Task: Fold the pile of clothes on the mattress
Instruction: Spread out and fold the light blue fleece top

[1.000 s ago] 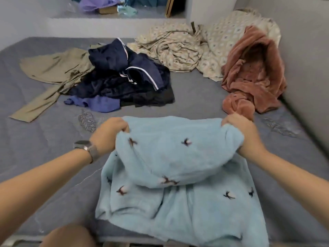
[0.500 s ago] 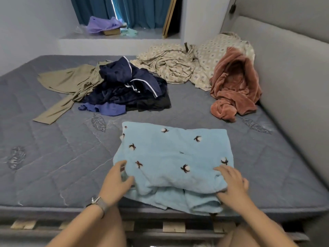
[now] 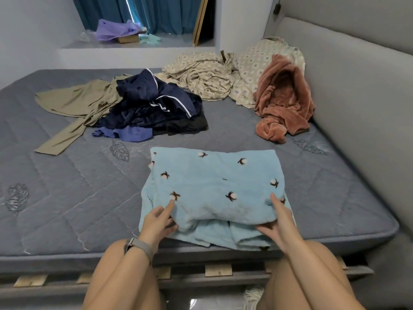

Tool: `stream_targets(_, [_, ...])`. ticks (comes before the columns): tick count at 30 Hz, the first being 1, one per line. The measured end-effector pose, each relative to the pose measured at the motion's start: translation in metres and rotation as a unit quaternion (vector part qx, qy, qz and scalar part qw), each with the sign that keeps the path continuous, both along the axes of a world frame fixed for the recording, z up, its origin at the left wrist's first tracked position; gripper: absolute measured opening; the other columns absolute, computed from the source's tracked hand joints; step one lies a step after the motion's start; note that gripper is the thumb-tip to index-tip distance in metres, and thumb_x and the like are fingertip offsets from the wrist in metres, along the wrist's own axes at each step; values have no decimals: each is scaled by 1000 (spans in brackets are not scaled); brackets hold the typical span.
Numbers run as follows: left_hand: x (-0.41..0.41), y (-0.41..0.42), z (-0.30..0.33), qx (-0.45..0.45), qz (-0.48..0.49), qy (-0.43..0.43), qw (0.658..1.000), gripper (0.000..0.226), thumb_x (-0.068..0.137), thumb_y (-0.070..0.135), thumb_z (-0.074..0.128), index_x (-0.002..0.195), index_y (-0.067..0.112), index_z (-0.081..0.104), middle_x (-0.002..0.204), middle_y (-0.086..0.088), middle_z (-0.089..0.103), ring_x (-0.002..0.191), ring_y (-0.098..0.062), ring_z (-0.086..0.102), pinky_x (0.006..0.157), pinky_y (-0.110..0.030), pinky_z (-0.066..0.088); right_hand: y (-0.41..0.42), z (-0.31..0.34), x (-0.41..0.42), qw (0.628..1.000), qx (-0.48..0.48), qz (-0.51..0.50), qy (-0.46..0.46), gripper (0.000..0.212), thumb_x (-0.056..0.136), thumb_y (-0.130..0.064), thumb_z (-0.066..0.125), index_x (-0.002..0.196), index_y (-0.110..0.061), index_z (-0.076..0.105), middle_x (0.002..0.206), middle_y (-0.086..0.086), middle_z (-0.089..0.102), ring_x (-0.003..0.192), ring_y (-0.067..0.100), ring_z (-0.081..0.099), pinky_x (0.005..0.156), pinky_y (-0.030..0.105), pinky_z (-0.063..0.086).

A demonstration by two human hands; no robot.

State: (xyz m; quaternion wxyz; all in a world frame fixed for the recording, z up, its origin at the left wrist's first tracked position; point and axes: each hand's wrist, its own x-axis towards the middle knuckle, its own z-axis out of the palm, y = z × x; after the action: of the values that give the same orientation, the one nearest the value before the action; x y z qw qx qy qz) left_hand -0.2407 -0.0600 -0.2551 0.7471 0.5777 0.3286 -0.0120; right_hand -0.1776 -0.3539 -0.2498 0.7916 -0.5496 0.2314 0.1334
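A light blue fleece garment (image 3: 214, 184) with small flower prints lies folded over at the near edge of the grey mattress (image 3: 67, 198). My left hand (image 3: 157, 222) rests at its near left corner, index finger stretched on top of the cloth, the other fingers tucked under the fold. My right hand (image 3: 277, 222) lies at the near right corner, index finger on top and the rest spread beneath the upper layer. Further back sits a pile of dark navy clothes (image 3: 154, 108) with a khaki garment (image 3: 76, 108) beside it.
A rust-coloured fleece (image 3: 283, 104) is heaped by the padded grey side wall (image 3: 357, 108). A patterned beige sheet and pillow (image 3: 219, 77) lie at the back. Wooden slats (image 3: 219, 269) show under the mattress edge. A ledge with purple plastic (image 3: 114, 32) stands behind.
The blue garment, held up by both hands a second ago, has been laid down and folded over. Both hands moved to its near corners, and the view pulled back.
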Motion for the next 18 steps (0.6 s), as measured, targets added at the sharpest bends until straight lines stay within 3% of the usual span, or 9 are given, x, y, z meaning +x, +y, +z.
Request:
stream_targets(2, [0, -2, -2, 36, 3, 5, 999, 29, 88, 32, 66, 78, 10, 49, 82, -10, 59, 82, -25, 63, 67, -32, 58, 8, -2, -1, 1000, -29, 9, 6, 64, 81, -45, 73, 132, -20, 45, 124, 2, 59, 112, 22, 58, 78, 49, 58])
stream_targets(4, [-1, -5, -3, 70, 22, 1, 997, 29, 91, 24, 63, 73, 8, 46, 76, -11, 49, 74, -20, 55, 64, -31, 60, 13, -2, -2, 998, -63, 4, -2, 51, 85, -31, 72, 128, -14, 51, 121, 5, 63, 105, 20, 62, 77, 44, 59])
stream_targets(8, [-8, -2, 5, 45, 55, -79, 994, 13, 92, 12, 59, 84, 4, 53, 85, -16, 55, 85, -27, 59, 81, -41, 58, 12, -1, -6, 987, -141, -32, -72, 37, 87, -9, 68, 121, -15, 54, 118, 4, 65, 102, 17, 62, 90, 37, 53])
stream_targets(10, [-14, 2, 9, 24, 51, -128, 990, 7, 90, 8, 56, 84, 3, 55, 87, -14, 58, 89, -24, 59, 85, -43, 55, 10, 4, -13, 978, -171, -50, -111, 44, 87, -2, 64, 124, -17, 46, 111, -2, 60, 98, 10, 59, 83, 27, 49])
stream_targets(12, [-19, 4, 14, 4, 31, -158, 987, 7, 86, 0, 53, 84, 2, 59, 87, -13, 62, 88, -21, 60, 78, -37, 56, 9, 3, -18, 963, -227, -46, -141, 50, 87, -1, 61, 130, -16, 42, 114, 0, 54, 99, 13, 54, 79, 25, 44])
stream_targets(15, [-21, 10, 6, 35, 11, -104, 994, 16, 57, 11, 60, 69, 3, 51, 76, -11, 52, 82, -26, 52, 67, -36, 51, 7, -4, -22, 939, -312, -48, -137, 61, 75, -11, 66, 131, -10, 41, 122, 9, 51, 108, 23, 52, 85, 34, 43])
stream_targets(18, [-26, 9, 1, 178, -17, 17, 984, 28, 53, 23, 61, 72, 5, 52, 81, -13, 56, 85, -39, 57, 75, -45, 52, 14, -4, -27, 909, -406, -39, -89, 77, 62, -24, 59, 135, -9, 38, 136, 17, 40, 122, 35, 41, 100, 45, 39])
